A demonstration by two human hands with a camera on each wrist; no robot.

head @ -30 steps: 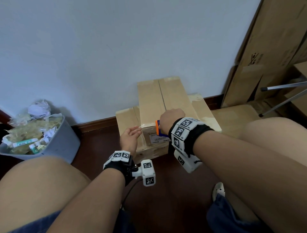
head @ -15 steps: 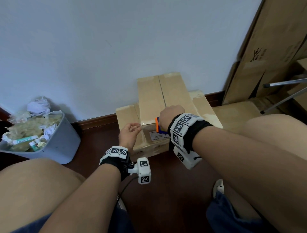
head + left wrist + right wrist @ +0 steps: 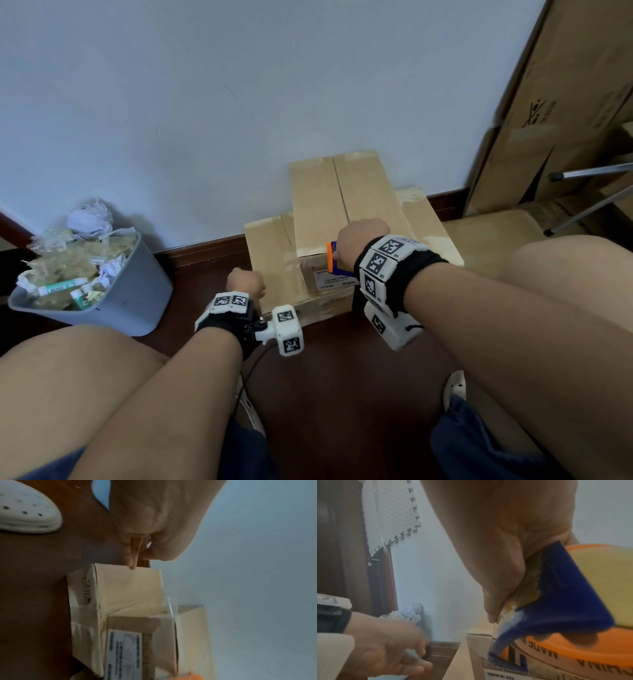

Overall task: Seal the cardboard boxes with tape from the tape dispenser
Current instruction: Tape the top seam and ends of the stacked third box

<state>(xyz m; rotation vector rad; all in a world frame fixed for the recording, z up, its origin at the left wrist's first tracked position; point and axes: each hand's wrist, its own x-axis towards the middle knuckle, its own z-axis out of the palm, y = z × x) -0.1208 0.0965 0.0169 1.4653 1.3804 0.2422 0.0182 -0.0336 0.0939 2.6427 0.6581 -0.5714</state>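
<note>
Right hand (image 3: 359, 240) clamps the orange-and-blue tape dispenser (image 3: 334, 258) against the near top edge of the upper cardboard box (image 3: 342, 202), which sits on the lower cardboard box (image 3: 270, 260) by the wall. Left hand (image 3: 246, 282), fingers curled, hovers at the lower box's near corner; whether it pinches tape, I can't tell. Left of the boxes stands a grey bin (image 3: 137, 301).

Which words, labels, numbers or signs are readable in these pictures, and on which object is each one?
"MADE IN", upside down and partly hidden by the orange and blue tape dispenser, on the brown cardboard box.
"CHINA", upside down and cut off, beneath it.
White label with barcode: too small.
Black handling symbol on the tall brown carton: no words.
</note>
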